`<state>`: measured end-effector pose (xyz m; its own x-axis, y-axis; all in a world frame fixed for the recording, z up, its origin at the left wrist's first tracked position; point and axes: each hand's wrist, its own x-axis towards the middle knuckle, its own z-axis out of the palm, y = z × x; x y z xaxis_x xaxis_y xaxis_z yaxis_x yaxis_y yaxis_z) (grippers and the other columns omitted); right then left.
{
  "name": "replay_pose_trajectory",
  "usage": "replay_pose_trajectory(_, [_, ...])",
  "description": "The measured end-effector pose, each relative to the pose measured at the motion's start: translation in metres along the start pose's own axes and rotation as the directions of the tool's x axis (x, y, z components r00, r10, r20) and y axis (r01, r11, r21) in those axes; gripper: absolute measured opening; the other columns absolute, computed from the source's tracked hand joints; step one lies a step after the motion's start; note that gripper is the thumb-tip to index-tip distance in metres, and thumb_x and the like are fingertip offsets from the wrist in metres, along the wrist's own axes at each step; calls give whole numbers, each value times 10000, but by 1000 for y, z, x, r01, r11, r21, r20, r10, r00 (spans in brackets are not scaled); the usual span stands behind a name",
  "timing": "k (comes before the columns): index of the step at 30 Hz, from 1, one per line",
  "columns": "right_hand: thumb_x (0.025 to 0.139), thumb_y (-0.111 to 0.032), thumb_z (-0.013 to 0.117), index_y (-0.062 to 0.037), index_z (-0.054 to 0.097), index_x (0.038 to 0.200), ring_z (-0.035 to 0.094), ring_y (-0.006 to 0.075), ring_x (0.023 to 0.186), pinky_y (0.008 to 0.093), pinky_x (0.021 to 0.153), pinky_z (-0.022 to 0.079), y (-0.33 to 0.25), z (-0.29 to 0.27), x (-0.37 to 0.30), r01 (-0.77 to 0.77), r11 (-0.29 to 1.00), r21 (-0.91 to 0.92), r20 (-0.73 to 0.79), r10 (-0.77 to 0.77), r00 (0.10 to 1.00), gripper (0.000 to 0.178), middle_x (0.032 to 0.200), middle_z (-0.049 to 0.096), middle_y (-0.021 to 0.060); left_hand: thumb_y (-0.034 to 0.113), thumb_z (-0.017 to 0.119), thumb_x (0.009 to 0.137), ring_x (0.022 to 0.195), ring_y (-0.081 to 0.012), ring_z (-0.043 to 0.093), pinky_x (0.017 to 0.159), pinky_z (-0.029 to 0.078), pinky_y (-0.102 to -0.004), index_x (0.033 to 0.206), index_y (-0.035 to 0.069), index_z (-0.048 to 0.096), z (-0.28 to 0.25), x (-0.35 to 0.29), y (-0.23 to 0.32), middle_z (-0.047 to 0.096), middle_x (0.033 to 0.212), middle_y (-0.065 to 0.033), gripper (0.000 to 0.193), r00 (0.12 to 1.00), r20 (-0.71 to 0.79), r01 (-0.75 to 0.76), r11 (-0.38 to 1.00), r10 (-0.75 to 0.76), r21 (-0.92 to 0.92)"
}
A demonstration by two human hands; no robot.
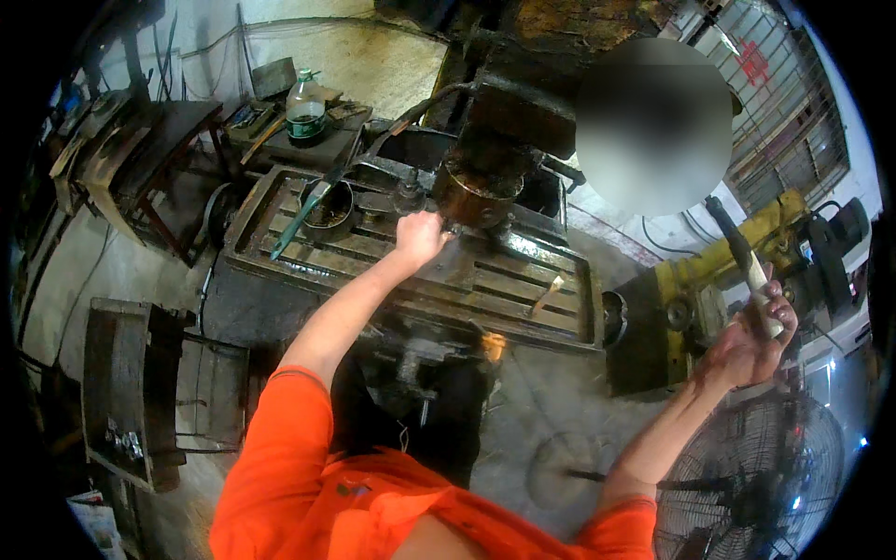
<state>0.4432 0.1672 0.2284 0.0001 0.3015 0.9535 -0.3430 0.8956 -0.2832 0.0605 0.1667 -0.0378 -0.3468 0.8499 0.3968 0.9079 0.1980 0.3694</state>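
A grimy workshop with a concrete floor (560, 411) surrounds a slotted machine bed (504, 289). The left hand (420, 238) reaches forward, closed around something small beneath the rusty spindle head (476, 187), touching it. The right hand (751, 341), raised well apart, is clamped on a lever handle (742, 257). Beyond the left hand sits a plastic bottle (305, 105).

We see a long lever handle (749, 266) with a dark metal shaft and a pale worn grip; it stands tilted, its dark end pointing up and to the left, and the right hand (751, 341) is closed around the pale grip. The round rusty-brown metal spindle head (476, 191) hangs over the slotted table, and the left hand (420, 238) touches its lower left edge.
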Motion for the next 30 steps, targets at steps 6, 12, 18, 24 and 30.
replay_pose_trajectory(6, [756, -349, 563, -25, 485, 882, 453, 285, 988, 550, 1055, 171, -3, 5, 8, -8, 1000, -29, 12, 8, 1000, 356, 887, 466, 93, 363, 702, 681, 722, -329, 620, 636, 496, -420, 750, 3, 629, -2, 6, -3, 623, 730, -174, 373, 998, 62, 11, 996, -6, -89])
replay_pose_trajectory(12, [722, -289, 559, -29, 494, 859, 451, 294, 968, 547, 1052, 185, -1, 9, -3, 11, 1000, -22, -44, -12, 999, 301, 865, 468, 96, 311, 713, 680, 762, -332, 613, 673, 491, -423, 1000, 49, 607, -14, -4, -5, 630, 776, -160, 428, 990, 107, 103, 983, -87, -149])
replay_pose_trajectory(18, [723, -235, 497, -18, 496, 837, 475, 282, 937, 535, 1048, 217, -1, -20, 44, 12, 999, -41, 107, -8, 994, 245, 828, 475, 101, 267, 714, 684, 769, -323, 600, 702, 481, -419, 1186, 89, 532, -21, -8, -10, 627, 785, -147, 563, 984, 165, 114, 957, -71, -268])
replay_pose_trajectory(24, [691, -299, 574, -35, 486, 852, 472, 275, 941, 514, 1035, 229, 2, -8, 49, 6, 998, -58, 66, -2, 998, 322, 829, 468, 96, 279, 725, 672, 839, -330, 600, 730, 483, -421, 1137, 121, 553, -18, 0, -10, 633, 842, -163, 520, 978, 184, 147, 959, -103, -243])
replay_pose_trajectory(30, [660, -241, 554, -33, 463, 845, 429, 295, 982, 471, 1028, 233, 5, -9, 15, 8, 1000, 27, 45, -9, 999, 293, 855, 444, 87, 253, 715, 669, 906, -327, 596, 783, 483, -420, 1170, 110, 531, -30, -2, -5, 626, 955, -172, 552, 952, 266, 221, 941, -152, -256])
